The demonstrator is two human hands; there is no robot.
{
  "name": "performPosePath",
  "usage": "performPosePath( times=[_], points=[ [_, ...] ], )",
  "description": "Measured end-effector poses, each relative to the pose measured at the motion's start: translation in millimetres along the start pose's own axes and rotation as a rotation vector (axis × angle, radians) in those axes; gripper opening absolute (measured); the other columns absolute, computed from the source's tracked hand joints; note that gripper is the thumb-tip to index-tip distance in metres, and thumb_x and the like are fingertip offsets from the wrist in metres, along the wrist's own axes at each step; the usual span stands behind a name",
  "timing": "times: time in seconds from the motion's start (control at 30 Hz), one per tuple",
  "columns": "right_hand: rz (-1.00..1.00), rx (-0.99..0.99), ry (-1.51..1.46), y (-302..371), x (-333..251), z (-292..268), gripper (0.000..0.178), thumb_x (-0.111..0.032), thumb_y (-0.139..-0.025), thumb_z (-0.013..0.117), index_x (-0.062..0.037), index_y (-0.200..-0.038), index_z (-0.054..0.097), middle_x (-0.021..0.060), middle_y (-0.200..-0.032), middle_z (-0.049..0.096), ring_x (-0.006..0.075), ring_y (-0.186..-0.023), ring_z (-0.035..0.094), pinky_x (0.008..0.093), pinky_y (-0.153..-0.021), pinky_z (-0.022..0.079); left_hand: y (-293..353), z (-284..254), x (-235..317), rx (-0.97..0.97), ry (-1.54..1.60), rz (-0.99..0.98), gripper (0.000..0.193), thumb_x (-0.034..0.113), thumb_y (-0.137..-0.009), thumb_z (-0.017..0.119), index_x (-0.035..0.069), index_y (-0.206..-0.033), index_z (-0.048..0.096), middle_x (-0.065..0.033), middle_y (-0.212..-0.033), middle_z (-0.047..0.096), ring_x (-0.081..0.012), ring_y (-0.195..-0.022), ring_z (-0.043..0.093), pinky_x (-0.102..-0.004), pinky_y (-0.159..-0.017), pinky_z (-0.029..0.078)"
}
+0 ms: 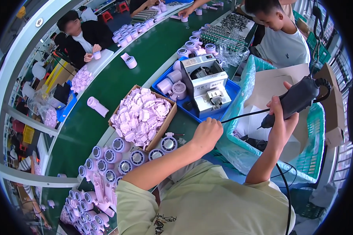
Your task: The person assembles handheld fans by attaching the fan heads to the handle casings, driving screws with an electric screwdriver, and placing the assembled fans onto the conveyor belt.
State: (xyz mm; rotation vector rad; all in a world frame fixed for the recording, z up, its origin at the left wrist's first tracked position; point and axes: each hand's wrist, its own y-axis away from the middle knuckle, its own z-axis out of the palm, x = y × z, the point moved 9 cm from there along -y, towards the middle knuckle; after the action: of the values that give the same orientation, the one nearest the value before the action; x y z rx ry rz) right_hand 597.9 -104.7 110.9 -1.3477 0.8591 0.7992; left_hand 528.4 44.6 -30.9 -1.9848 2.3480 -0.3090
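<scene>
My right hand (283, 117) is wrapped round a black electric screwdriver (296, 100), raised over a plastic-lined green crate (313, 156). The tool's thin bit points down to the left. My left hand (208, 135) is closed on a black cable (245, 115), which runs across from it toward my right hand. Just beyond my left hand stands a metal screw-feeder machine (208, 86) in a blue tray (225, 111). A cardboard box (166, 119) full of small pale-purple plastic parts (141, 115) lies to the left of that hand.
Pale-purple round motor housings (113, 156) stand in rows at the near left. A green conveyor belt (157, 51) curves past, carrying a housing (130, 61) and a handle-shaped part (97, 105). Co-workers sit across the belt (84, 39) and at the far right (282, 43).
</scene>
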Motion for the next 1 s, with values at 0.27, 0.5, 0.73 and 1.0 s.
performPosePath(
  times=[0.27, 0.5, 0.73, 1.0],
  points=[
    [-0.016, -0.002, -0.002, 1, -1, -1, 0.043, -0.012, -0.085, 0.065, 0.0015, -0.124, 0.054, 0.0028, -0.068, 0.057, 0.0081, -0.062, 0.053, 0.0232, -0.063, 0.042, 2, -5, -17, 0.009, -0.049, -0.097, 0.02, 0.002, -0.061, 0.07, -0.002, -0.079, 0.064, -0.0128, -0.079, 0.063, -0.0249, -0.084, 0.06, -0.0323, -0.07, 0.05],
    [-0.002, -0.015, -0.002, 4, -4, 2, 0.043, -0.013, -0.084, 0.066, 0.0011, -0.124, 0.055, 0.0028, -0.068, 0.057, 0.0082, -0.062, 0.053, 0.0231, -0.063, 0.042, 11, -21, -44, -0.106, -0.283, -0.151, 0.009, 0.008, -0.064, 0.069, 0.005, -0.073, 0.068, -0.0087, -0.076, 0.064, -0.0227, -0.087, 0.054, -0.0346, -0.078, 0.038],
    [0.017, -0.04, -0.007, 5, -1, 10, 0.043, -0.014, -0.084, 0.066, 0.0007, -0.123, 0.056, 0.003, -0.068, 0.059, 0.0084, -0.063, 0.054, 0.0227, -0.064, 0.042, 26, -23, -65, -0.034, -0.298, -0.139, 0.006, 0.008, -0.069, 0.064, 0.005, -0.074, 0.066, -0.0069, -0.071, 0.062, -0.0221, -0.086, 0.055, -0.0347, -0.079, 0.038],
    [0.031, -0.094, -0.012, 5, 3, 21, 0.042, -0.014, -0.084, 0.066, 0.0011, -0.122, 0.056, 0.0037, -0.068, 0.059, 0.009, -0.063, 0.054, 0.0231, -0.064, 0.042, 25, -7, -73, 0.073, -0.181, -0.096, 0.003, 0.007, -0.072, 0.061, 0.005, -0.074, 0.062, -0.0083, -0.071, 0.062, -0.0228, -0.082, 0.058, -0.035, -0.079, 0.04]
  ],
)
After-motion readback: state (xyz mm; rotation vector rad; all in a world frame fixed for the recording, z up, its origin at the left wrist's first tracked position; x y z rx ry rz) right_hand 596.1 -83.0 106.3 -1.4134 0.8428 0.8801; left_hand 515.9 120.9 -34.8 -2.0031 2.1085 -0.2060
